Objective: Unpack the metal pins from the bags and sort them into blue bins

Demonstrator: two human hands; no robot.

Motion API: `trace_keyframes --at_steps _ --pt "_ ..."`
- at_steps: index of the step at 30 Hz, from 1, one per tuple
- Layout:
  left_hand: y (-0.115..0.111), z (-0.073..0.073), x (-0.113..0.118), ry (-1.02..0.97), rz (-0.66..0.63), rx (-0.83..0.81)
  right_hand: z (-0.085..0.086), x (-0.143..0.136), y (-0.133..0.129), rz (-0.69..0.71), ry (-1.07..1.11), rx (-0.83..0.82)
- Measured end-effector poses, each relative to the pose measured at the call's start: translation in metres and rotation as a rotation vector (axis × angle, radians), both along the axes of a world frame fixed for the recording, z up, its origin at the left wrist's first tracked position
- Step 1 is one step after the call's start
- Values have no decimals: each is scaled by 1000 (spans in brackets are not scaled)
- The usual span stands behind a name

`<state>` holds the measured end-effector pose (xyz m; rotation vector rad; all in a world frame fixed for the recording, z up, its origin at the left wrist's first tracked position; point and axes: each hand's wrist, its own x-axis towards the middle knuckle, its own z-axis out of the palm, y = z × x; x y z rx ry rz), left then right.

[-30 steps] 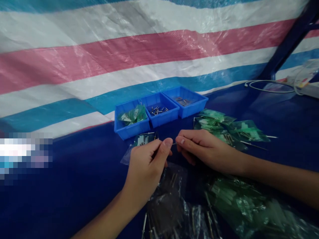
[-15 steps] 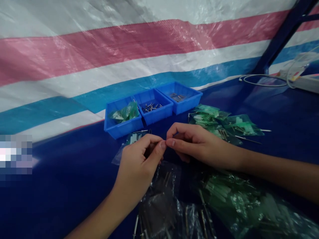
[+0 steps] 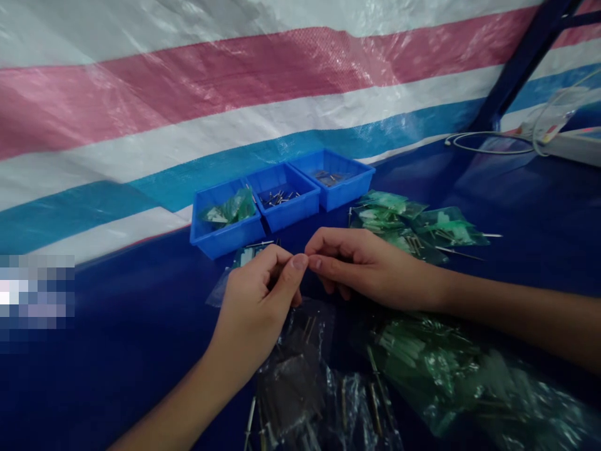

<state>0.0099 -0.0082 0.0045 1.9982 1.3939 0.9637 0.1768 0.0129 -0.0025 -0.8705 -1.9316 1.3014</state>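
My left hand [image 3: 260, 300] and my right hand [image 3: 370, 266] meet at the fingertips above the blue table. Both are closed in a pinch, thumb against forefinger; whatever sits between the tips is too small or hidden to name. Just behind my left hand lies a small clear bag [image 3: 218, 288] with pale pieces. Below the hands are clear bags of thin metal pins [image 3: 293, 388]. A large bag with green and whitish pieces [image 3: 446, 369] lies under my right forearm.
Three joined blue bins [image 3: 225, 235] stand behind the hands, holding a green bag, metal pins and small dark parts. Small green bags [image 3: 446, 227] are piled right of them. A white cable [image 3: 493, 150] lies at the back right, before a striped sheet [image 3: 282, 75].
The view has shifted slightly, so the bins and bags appear a little further left and up. The fingertips still meet, and my right hand's lower fingers are curled slightly closer.
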Motion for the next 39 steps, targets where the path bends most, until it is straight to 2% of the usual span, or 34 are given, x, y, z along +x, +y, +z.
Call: trace_keyframes --at_steps 13,21,33,39 --pt "0 -1 1 -59 -23 1 0 -3 0 -51 102 -62" --pt "-1 -1 2 -76 32 27 4 -2 -2 -93 151 -87" --pt "-4 3 2 -51 81 83 6 -1 -2 22 28 -62" --pt "-3 3 3 -3 97 110 4 0 -3 27 -53 33"
